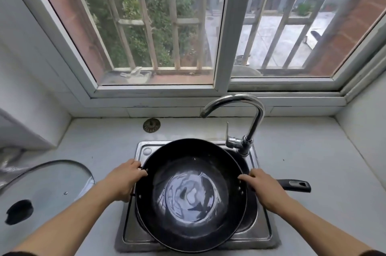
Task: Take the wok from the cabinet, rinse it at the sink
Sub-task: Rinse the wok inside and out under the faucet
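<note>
1. Black wok (pixel 194 195) over the steel sink (pixel 263 232), filling most of the basin, tilted a little, its glossy inside mirroring the window.
2. Left hand (pixel 123 180) at the wok's left rim, fingers (pixel 139 169) curled over the edge by the small side handle, gripping it.
3. Right hand (pixel 265 186) at the right rim, fingers (pixel 245 177) laid fairly straight on the edge; whether the thumb hooks underneath, cannot tell.
4. A second dark pan (pixel 250 209) beneath the wok, showing at the right side, its long black handle (pixel 294 185) sticking out over the surface (pixel 313 147) just beyond the right hand.
5. Chrome gooseneck faucet (pixel 248 122) at the sink's back right corner, spout curving leftward above the wok's far rim; no water visible from it.
6. Glass lid (pixel 48 188) with a black knob (pixel 19 211) lying on the surface to the left, apart from the sink.
7. Round metal strainer (pixel 151 125) on the surface behind the sink, near the wall.
8. Barred window (pixel 221 25) above, trees and a paved yard outside.
</note>
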Demonstrator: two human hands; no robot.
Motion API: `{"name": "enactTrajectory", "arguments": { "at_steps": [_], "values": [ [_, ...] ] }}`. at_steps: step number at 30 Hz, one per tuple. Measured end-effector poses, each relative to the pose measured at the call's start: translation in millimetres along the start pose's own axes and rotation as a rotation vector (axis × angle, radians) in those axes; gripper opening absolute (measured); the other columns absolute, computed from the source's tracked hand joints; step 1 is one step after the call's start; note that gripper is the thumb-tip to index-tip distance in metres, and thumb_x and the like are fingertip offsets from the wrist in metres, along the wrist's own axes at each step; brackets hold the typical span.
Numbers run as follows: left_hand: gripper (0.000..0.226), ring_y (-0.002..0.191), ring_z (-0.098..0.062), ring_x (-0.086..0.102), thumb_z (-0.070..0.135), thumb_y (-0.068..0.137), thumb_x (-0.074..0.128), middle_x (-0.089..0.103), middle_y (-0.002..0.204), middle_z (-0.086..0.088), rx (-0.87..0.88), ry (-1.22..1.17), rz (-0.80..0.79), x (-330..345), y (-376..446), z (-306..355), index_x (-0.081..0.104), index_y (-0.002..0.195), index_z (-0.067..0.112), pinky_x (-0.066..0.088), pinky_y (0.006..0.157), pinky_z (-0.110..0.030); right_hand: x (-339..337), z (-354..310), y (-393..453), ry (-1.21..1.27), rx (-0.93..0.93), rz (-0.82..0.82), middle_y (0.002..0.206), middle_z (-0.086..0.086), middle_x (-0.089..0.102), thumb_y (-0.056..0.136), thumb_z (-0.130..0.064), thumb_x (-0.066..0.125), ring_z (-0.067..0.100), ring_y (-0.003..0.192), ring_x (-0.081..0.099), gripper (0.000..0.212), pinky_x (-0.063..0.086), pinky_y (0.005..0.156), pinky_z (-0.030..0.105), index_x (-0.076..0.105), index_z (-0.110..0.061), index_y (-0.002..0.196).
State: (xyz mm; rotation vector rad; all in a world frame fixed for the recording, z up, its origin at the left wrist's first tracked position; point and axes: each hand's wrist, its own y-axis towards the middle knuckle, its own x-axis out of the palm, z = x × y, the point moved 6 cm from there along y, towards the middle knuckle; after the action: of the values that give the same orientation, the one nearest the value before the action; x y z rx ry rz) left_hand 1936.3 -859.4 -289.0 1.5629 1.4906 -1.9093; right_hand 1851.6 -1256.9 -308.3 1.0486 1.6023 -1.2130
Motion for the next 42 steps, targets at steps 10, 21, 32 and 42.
{"name": "enactTrajectory", "arguments": {
  "at_steps": [10, 21, 32, 42],
  "values": [
    [0.091, 0.13, -0.021, 0.031, 0.027, 0.061, 0.082, 0.036, 0.139, 0.0, -0.034, -0.007, -0.007, 2, -2, 3, 0.038, 0.14, 0.034, 0.046, 0.099, -0.033, 13, 0, 0, 0.008, 0.024, -0.016, 0.11, -0.003, 0.048, 0.081, 0.002, 0.048, 0.019, 0.102, 0.05, 0.07, 0.045, 0.081, 0.029, 0.044, -0.039, 0.138],
    [0.083, 0.14, -0.02, 0.022, 0.017, 0.071, 0.069, 0.027, 0.149, 0.0, -0.072, -0.036, 0.014, -10, -8, 6, 0.035, 0.145, 0.035, 0.044, 0.1, -0.028, -28, -12, 26, 0.19, 0.059, 0.063, 0.12, -0.003, 0.049, 0.09, -0.017, 0.049, 0.02, 0.109, 0.053, 0.052, 0.05, 0.087, 0.034, 0.043, -0.035, 0.138],
    [0.07, 0.141, -0.026, 0.019, 0.006, 0.084, 0.049, 0.017, 0.157, 0.001, -0.146, 0.005, 0.126, -16, -21, 13, 0.033, 0.144, 0.036, 0.026, 0.113, -0.03, -53, -43, 112, 0.037, 0.108, 0.248, 0.108, 0.008, 0.056, 0.081, -0.003, 0.058, 0.029, 0.104, 0.05, 0.049, 0.041, 0.084, 0.034, 0.047, -0.01, 0.128],
    [0.065, 0.142, -0.025, 0.019, 0.002, 0.084, 0.048, 0.023, 0.156, 0.0, -0.167, -0.06, 0.173, -22, -21, 18, 0.039, 0.141, 0.032, 0.025, 0.111, -0.029, -37, -29, 140, -0.013, 0.12, 0.241, 0.099, 0.013, 0.057, 0.074, 0.014, 0.05, 0.034, 0.087, 0.055, 0.031, 0.04, 0.068, 0.037, 0.05, -0.006, 0.099]
  ]
}}
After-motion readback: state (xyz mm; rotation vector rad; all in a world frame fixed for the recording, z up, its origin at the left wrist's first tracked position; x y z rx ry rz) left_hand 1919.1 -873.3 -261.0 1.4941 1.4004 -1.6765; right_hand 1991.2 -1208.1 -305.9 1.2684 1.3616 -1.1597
